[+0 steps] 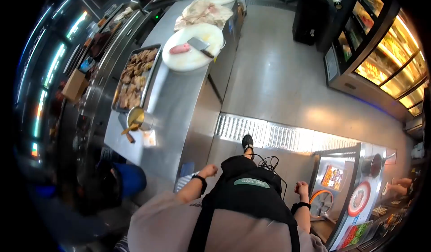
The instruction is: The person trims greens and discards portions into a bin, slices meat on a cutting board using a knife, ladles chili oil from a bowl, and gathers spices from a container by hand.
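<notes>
My left hand (209, 170) hangs at my side beside the steel counter, with a black band on the wrist. Its fingers look curled in and nothing shows in them. On my other side, my right hand (301, 188) is bent into a loose fist, also without a visible object, near the steel shelf unit (358, 162). Between the hands is my black apron (251, 198). The steel counter (173, 104) holds a metal tray (155, 63) of browned meat pieces (134, 77) and a metal pot (144, 119) with a wooden-handled utensil (130, 136).
Farther along the counter, a round white cutting board (173, 61) carries a cleaver (198, 44) and a pink piece of meat (179, 48). A drain grate (242, 127) crosses the floor. A lit display fridge (381, 59) and black bin (307, 23) stand right; a blue bin (130, 179) left.
</notes>
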Tool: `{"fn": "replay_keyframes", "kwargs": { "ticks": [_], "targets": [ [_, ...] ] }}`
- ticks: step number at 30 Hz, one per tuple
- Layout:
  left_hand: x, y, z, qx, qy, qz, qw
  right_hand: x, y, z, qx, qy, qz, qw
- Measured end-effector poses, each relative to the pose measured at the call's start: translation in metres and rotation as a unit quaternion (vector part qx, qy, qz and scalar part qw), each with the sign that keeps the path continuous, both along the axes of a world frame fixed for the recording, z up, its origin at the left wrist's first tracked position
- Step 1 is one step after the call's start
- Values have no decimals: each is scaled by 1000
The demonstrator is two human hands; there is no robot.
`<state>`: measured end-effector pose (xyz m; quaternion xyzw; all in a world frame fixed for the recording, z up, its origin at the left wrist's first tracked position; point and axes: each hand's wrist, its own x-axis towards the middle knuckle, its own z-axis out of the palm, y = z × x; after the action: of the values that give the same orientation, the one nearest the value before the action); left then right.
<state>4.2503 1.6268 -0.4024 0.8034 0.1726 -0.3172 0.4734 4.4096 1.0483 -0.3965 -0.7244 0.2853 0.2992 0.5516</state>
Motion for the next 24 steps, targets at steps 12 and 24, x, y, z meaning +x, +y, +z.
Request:
{"fn": "replay_keyframes", "kwargs": {
  "ticks": [12,24],
  "targets": [
    [397,165,133,168,-296,339,877,233,99,53,-22,68,86,994],
    [651,283,121,382,-147,511,756,651,160,35,15,-43,119,992]
  ]
}}
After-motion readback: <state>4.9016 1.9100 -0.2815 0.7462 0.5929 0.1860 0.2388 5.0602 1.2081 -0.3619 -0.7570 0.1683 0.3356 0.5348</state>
